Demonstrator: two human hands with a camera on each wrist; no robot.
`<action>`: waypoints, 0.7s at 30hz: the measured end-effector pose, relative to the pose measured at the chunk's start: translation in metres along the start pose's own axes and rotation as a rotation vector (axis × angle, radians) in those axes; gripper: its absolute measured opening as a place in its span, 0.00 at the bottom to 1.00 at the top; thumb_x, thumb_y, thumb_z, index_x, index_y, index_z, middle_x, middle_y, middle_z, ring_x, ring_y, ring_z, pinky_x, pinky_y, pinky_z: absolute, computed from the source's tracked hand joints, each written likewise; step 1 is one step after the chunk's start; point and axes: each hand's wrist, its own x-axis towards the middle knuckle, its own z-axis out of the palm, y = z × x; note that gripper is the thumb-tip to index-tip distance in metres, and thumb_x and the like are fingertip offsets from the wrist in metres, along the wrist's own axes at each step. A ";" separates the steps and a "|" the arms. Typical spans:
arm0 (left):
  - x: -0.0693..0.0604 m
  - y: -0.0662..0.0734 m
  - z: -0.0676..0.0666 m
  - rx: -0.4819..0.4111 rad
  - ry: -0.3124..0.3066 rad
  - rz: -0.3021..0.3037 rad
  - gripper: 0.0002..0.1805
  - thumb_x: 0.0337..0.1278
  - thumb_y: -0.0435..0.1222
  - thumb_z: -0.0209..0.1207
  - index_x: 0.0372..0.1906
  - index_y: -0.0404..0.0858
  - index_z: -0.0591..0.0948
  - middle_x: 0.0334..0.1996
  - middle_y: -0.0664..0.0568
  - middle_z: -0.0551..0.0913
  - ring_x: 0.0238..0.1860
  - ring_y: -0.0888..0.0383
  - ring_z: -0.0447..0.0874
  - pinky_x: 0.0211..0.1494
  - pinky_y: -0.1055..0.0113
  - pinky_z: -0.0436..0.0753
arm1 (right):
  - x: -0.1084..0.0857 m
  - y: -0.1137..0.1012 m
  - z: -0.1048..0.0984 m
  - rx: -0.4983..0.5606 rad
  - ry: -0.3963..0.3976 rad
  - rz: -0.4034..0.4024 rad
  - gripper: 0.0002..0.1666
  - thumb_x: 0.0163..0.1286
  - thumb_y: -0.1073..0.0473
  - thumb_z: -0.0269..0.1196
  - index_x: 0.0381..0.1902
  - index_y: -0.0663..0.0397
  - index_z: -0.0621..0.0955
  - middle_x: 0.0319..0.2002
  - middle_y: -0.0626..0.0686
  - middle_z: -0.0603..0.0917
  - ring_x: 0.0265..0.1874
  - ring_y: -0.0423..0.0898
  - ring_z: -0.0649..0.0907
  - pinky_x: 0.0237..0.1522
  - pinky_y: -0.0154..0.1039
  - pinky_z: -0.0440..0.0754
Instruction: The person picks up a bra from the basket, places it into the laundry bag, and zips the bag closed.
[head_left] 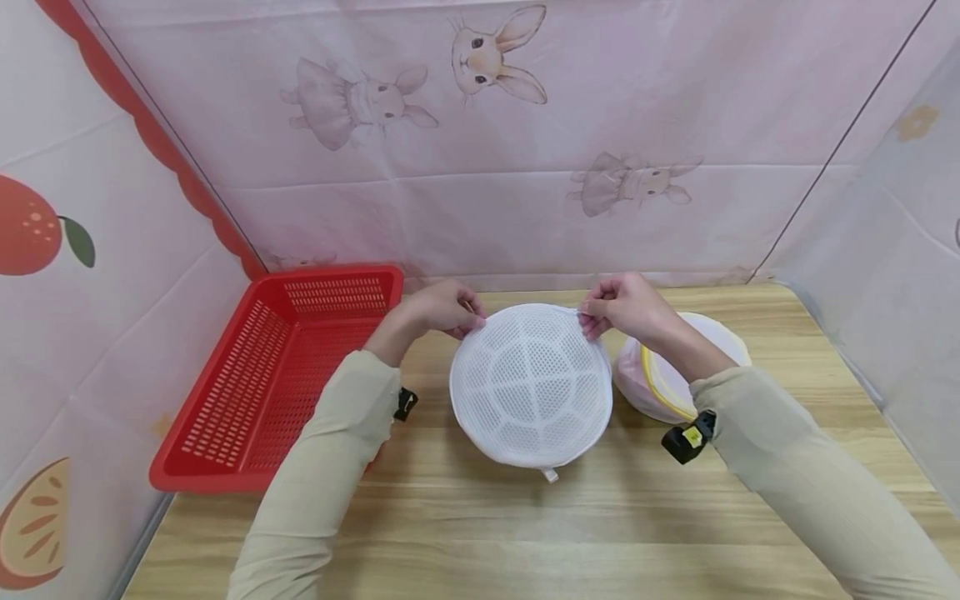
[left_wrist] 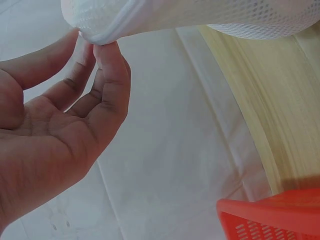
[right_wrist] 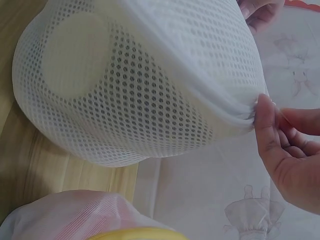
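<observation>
A round white mesh laundry bag (head_left: 531,383) is held up over the table with its panelled face toward the head camera. My left hand (head_left: 448,308) pinches its upper left rim between thumb and fingertips. At the upper right rim, my right hand (head_left: 626,304) pinches the seam; whether a zipper pull is in those fingers cannot be made out. In the right wrist view the bag's mesh side bulges out, and a pale round patch (right_wrist: 75,55) shows on it. A small white tab (head_left: 551,475) hangs from the lower edge.
To the left stands a red plastic basket (head_left: 202,483) with slotted walls. Behind my right forearm lies a second laundry bag (head_left: 716,333), white and pink with yellow trim. The wooden table (head_left: 525,542) meets a rabbit-print curtain (head_left: 510,225) at the back.
</observation>
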 end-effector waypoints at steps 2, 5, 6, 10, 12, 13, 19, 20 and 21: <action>0.001 0.003 0.001 -0.004 -0.006 0.010 0.07 0.56 0.28 0.56 0.39 0.28 0.76 0.29 0.47 0.74 0.29 0.57 0.73 0.41 0.64 0.81 | 0.000 -0.002 0.001 0.004 0.002 -0.003 0.08 0.66 0.72 0.52 0.33 0.78 0.72 0.23 0.58 0.79 0.20 0.45 0.82 0.31 0.41 0.83; 0.002 0.008 0.002 0.009 -0.013 0.030 0.07 0.55 0.28 0.57 0.39 0.28 0.77 0.30 0.47 0.74 0.29 0.57 0.73 0.41 0.64 0.80 | 0.001 -0.006 0.002 0.020 0.007 -0.003 0.08 0.66 0.72 0.52 0.34 0.79 0.72 0.22 0.57 0.79 0.20 0.45 0.82 0.31 0.42 0.83; 0.003 0.009 0.003 0.012 -0.014 0.036 0.07 0.55 0.28 0.57 0.39 0.28 0.77 0.30 0.47 0.75 0.29 0.57 0.73 0.41 0.64 0.80 | 0.001 -0.007 0.002 0.024 0.011 -0.003 0.08 0.66 0.72 0.52 0.34 0.79 0.72 0.22 0.57 0.79 0.20 0.45 0.82 0.31 0.42 0.83; 0.004 0.015 0.004 0.038 -0.014 0.060 0.07 0.54 0.27 0.58 0.38 0.28 0.78 0.31 0.47 0.76 0.30 0.56 0.74 0.41 0.64 0.80 | 0.002 -0.011 0.004 0.031 0.022 0.000 0.09 0.66 0.72 0.52 0.34 0.80 0.72 0.22 0.57 0.80 0.19 0.44 0.82 0.31 0.41 0.83; 0.004 0.018 0.005 0.042 -0.015 0.062 0.07 0.53 0.27 0.58 0.38 0.28 0.78 0.31 0.46 0.76 0.32 0.54 0.75 0.41 0.65 0.80 | 0.003 -0.013 0.004 0.029 0.029 -0.004 0.09 0.66 0.72 0.52 0.34 0.80 0.73 0.22 0.57 0.80 0.19 0.44 0.82 0.31 0.41 0.83; 0.004 0.019 0.005 0.044 -0.014 0.060 0.07 0.53 0.27 0.58 0.38 0.28 0.78 0.32 0.46 0.76 0.33 0.53 0.75 0.42 0.64 0.80 | 0.003 -0.014 0.004 0.030 0.032 -0.005 0.09 0.66 0.72 0.52 0.34 0.80 0.73 0.22 0.57 0.80 0.19 0.44 0.82 0.31 0.41 0.83; 0.003 0.024 0.005 0.050 -0.013 0.044 0.08 0.53 0.26 0.58 0.39 0.28 0.78 0.33 0.45 0.77 0.33 0.55 0.75 0.44 0.63 0.80 | 0.004 -0.018 0.003 0.029 0.042 -0.012 0.09 0.65 0.72 0.53 0.34 0.80 0.73 0.21 0.56 0.79 0.18 0.43 0.81 0.29 0.39 0.83; 0.002 0.025 0.005 0.049 -0.015 0.043 0.08 0.53 0.26 0.58 0.39 0.28 0.78 0.33 0.45 0.77 0.32 0.56 0.75 0.44 0.64 0.80 | 0.004 -0.018 0.003 0.026 0.044 -0.013 0.08 0.65 0.73 0.53 0.33 0.80 0.73 0.21 0.56 0.79 0.18 0.43 0.81 0.29 0.39 0.83; 0.002 0.027 0.005 0.045 -0.017 0.042 0.08 0.53 0.26 0.58 0.39 0.28 0.78 0.33 0.45 0.77 0.32 0.56 0.75 0.43 0.65 0.80 | 0.004 -0.019 0.003 0.022 0.046 -0.012 0.08 0.65 0.72 0.53 0.34 0.80 0.73 0.21 0.56 0.79 0.19 0.43 0.81 0.29 0.40 0.83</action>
